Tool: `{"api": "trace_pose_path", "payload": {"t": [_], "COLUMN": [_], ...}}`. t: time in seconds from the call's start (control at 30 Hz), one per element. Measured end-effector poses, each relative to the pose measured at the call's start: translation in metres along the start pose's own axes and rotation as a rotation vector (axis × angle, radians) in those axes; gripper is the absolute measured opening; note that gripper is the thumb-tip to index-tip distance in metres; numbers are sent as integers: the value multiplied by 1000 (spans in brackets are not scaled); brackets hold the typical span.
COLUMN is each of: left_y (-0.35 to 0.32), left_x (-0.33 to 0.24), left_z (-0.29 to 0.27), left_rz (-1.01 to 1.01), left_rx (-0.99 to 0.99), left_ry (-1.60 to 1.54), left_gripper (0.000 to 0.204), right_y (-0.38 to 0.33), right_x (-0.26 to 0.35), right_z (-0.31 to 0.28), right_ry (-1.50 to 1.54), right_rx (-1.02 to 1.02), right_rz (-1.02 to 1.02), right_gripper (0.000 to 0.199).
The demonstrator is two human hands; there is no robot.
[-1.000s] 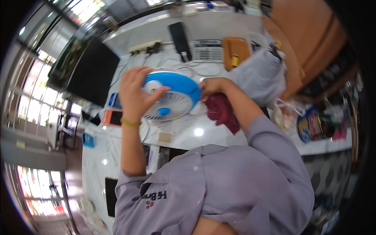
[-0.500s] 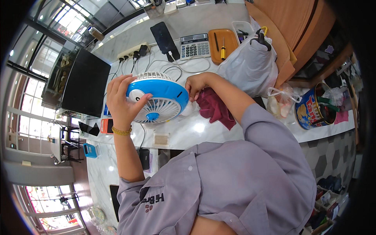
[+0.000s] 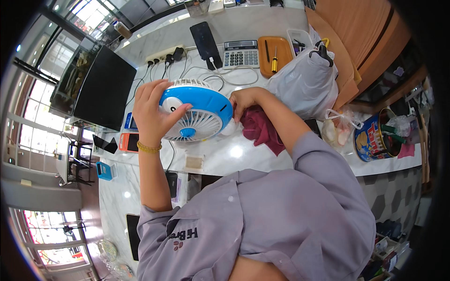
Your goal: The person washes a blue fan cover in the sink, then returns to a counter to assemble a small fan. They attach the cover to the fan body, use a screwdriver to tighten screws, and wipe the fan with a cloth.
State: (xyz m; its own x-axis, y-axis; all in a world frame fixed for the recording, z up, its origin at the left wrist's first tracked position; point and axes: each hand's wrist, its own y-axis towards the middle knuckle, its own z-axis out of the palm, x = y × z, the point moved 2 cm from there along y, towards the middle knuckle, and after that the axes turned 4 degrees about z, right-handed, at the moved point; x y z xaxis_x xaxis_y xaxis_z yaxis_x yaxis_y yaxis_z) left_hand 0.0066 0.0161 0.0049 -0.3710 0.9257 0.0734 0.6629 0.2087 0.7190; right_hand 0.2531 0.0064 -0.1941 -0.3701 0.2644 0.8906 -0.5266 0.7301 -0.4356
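A small blue and white desk fan (image 3: 206, 99) is tilted back above the marble counter, its white grille and blue hub facing up toward me. My left hand (image 3: 157, 105) grips its left rim, thumb over the front by a round white eye-like part and fingers around the back. Close to the fan's right edge, my right hand (image 3: 243, 99) is closed on a dark red cloth (image 3: 262, 130), which hangs down onto the counter. Its fingertips are partly hidden. A whitish rounded part (image 3: 230, 127) shows beneath the fan's right side.
Behind the fan lie a power strip (image 3: 161, 56) with plugs and cables, a black phone (image 3: 205, 44), a calculator (image 3: 241, 57) and a brown tray (image 3: 267, 69) holding a screwdriver (image 3: 275, 62). A stuffed white plastic bag (image 3: 304, 86) and a blue tin (image 3: 370, 138) stand to the right.
The whole view has shifted slightly, so most things appear a little further right. Both hands keep their hold on the fan and cloth, with little visible movement.
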Motion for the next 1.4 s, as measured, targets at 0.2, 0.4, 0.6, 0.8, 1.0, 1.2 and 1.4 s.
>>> {"api": "trace_pose_path", "payload": {"t": [0.2,0.4,0.6,0.8,1.0,1.2,1.4], "left_y": [-2,-1,7,16,20,18,13], "left_x": [2,-5,-20,-1,12,12,12], "left_z": [0,-4,-1,-9,3,7,4], "left_rz": [-14,-105,-209,-268,-238,-273,-149], "left_rx": [-33,24,100,377,307,298,281], "left_ry": [-24,-18,66,-129,-353,-381,-273], "left_gripper": [52,52,45,48,46,49,70], "right_y": [-3,-58,-105,-114,-25,-46,-98], "right_x": [5,10,-24,30,5,19,17], "right_z": [5,64,150,137,154,169,134], "right_ry": [77,-566,-618,-181,-550,-61,-443], "right_rx": [-310,-943,-1327,-1551,-1379,-709,-1484], "right_rz": [-67,-248,-189,-573,-253,-200,-360], "right_gripper": [18,31,25,33,51,38,33]}}
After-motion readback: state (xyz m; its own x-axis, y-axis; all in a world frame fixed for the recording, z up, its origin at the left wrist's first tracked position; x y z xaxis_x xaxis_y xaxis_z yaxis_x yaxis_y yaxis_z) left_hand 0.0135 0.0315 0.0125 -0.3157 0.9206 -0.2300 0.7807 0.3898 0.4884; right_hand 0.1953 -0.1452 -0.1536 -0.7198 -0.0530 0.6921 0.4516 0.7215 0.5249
